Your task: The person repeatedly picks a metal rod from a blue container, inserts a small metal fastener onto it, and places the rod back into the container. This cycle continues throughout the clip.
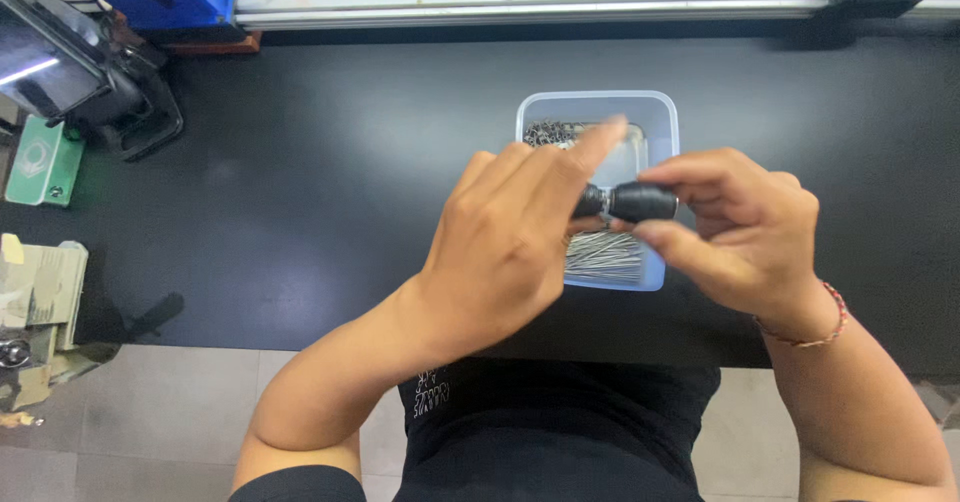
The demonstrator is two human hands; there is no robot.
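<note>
Black cylindrical part [632,202] sits pinched between both hands directly above the clear plastic tray [664,112] of metal pins [603,255]. Right hand [745,232] grips its end; left hand [515,237] clamps the other. I judge a slip would drop it among the pins.

Workshop: black bench [300,182], aluminium rail [530,0].

left hand [510,247]: fingers on one end of black cylinder [630,202]
right hand [745,232]: pinches cylinder's other end
below: clear plastic tray [665,122] of thin metal pins [605,257]
surface: black table [300,182]
</note>
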